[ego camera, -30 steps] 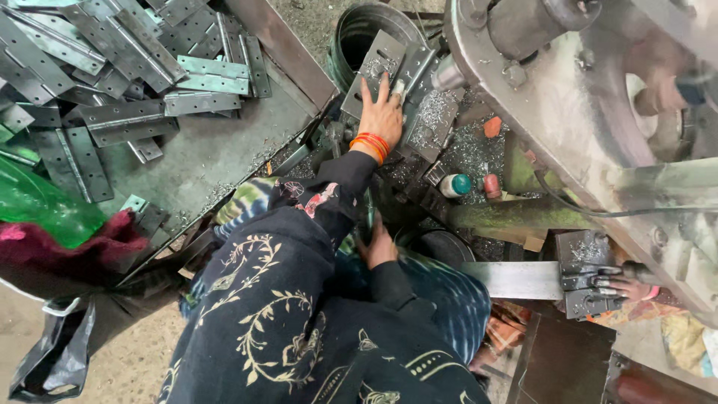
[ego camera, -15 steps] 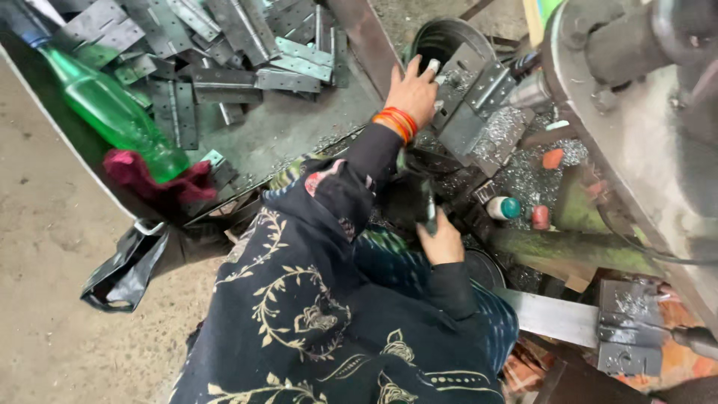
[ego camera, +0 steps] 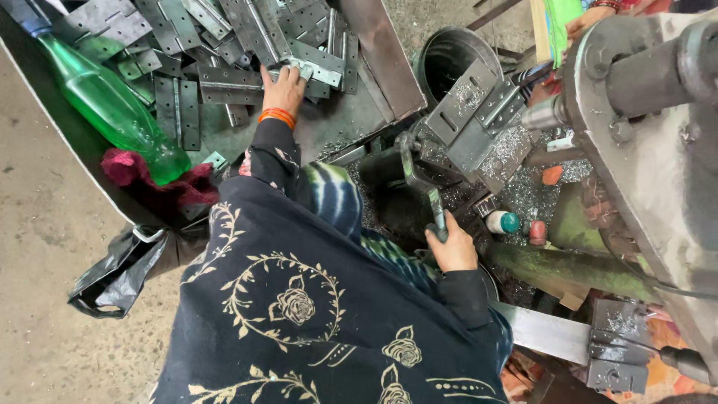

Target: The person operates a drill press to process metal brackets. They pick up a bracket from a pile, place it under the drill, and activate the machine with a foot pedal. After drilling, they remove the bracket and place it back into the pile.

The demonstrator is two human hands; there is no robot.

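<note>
Up at the top of the view, the person's left hand reaches out over a pile of metal hinges lying in a shallow tray. Its fingers are curled down onto one pale hinge plate at the near edge of the pile, and the grip looks closed on that plate, though the fingertips are partly hidden. An orange bangle sits on the wrist. The right hand is lower and nearer the body, its grip clamped round the upright handle of a lever beside the drilling machine.

Judging by look, the hinge plate is stiff flat steel, fairly light on its own, with hard, possibly sharp edges and screw holes along each leaf. It would likely slide easily over the others in the heap, and the two leaves may swing on the pin when lifted. A pinch across the flat of one leaf near the knuckle, thumb below and fingers on top, seems the steadier hold.

A folded hinge already sits in the jig in front of the machine, with bright metal shavings scattered around it. A green plastic bottle lies at the left of the tray, above a red cloth. A dark round bucket stands behind the jig.
</note>
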